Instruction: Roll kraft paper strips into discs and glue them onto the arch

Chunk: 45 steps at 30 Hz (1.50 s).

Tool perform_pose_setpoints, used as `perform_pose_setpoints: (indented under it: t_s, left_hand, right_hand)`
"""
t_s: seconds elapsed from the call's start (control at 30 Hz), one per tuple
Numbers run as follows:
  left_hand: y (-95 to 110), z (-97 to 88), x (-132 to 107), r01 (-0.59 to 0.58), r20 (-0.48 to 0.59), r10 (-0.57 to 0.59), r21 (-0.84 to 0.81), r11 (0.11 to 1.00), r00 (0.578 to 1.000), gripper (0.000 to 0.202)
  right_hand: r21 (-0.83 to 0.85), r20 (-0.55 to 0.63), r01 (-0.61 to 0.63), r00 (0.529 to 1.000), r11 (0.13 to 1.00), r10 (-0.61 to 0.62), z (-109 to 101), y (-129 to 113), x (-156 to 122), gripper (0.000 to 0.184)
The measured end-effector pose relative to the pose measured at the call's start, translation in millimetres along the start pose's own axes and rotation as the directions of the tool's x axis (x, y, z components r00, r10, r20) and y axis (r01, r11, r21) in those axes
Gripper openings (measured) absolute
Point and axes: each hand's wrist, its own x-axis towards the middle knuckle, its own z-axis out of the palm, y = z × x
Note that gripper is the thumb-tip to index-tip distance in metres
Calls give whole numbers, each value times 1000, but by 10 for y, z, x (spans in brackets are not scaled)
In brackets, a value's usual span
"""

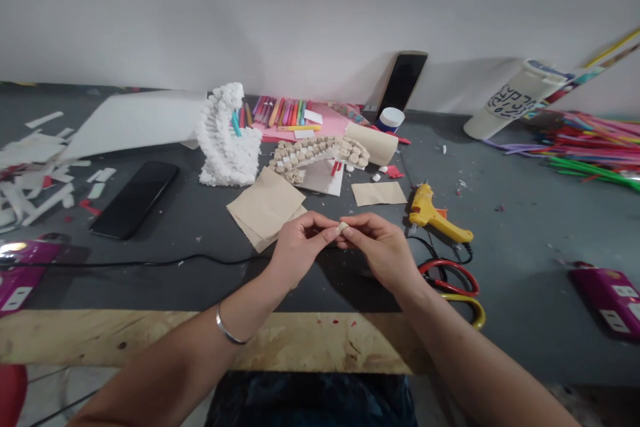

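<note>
My left hand (pixel 299 245) and my right hand (pixel 379 247) meet above the grey table (pixel 520 227), fingertips pinched together on a small rolled bit of tan paper (pixel 343 227). A silver bangle sits on my left wrist. Just beyond the hands lie tan paper sheets (pixel 265 208) and an arch of rolled tan paper coils (pixel 320 152) on a white card. A white swan-like paper figure (pixel 225 140) stands to the left of the arch.
A yellow glue gun (pixel 434 213) and red and yellow scissors (pixel 455 280) lie to the right. A black phone (pixel 135 199) lies left, another (pixel 403 83) leans on the wall. Markers (pixel 283 113), a white cup (pixel 515 103), coloured sticks (pixel 595 147), paper scraps (pixel 35 173), purple power strips (pixel 607 290).
</note>
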Motion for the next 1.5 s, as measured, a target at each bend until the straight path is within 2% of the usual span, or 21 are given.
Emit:
perform_pose_setpoints:
  t_s: [0.2, 0.43, 0.9, 1.1, 1.3, 1.5]
  left_hand:
    - [22, -8, -3, 21, 41, -19, -29, 999, 999, 22]
    - [23, -24, -1, 17, 41, -16, -6, 1000, 999, 24]
    - [20, -27, 5, 4, 31, -5, 24, 1000, 1000, 20]
    - [6, -24, 27, 80, 0, -80, -13, 997, 997, 25]
    - [0, -50, 36, 171, 10, -171, -87, 981, 985, 28]
    - [33, -35, 44, 190, -4, -191, -82, 978, 982, 26]
  right_hand:
    - [-67, 3, 36, 999, 997, -36, -2, -47, -19, 28]
    - [-145, 25, 92, 996, 985, -89, -29, -39, -27, 24]
    - [-104, 4, 63, 998, 993, -63, 0, -51, -14, 25]
    - [-80, 5, 19, 1000, 997, -19, 18, -50, -16, 30]
    - [-97, 73, 40, 997, 995, -33, -12, 25, -11, 34]
    - [-9, 50, -43, 998, 999, 43, -12, 61, 33, 35]
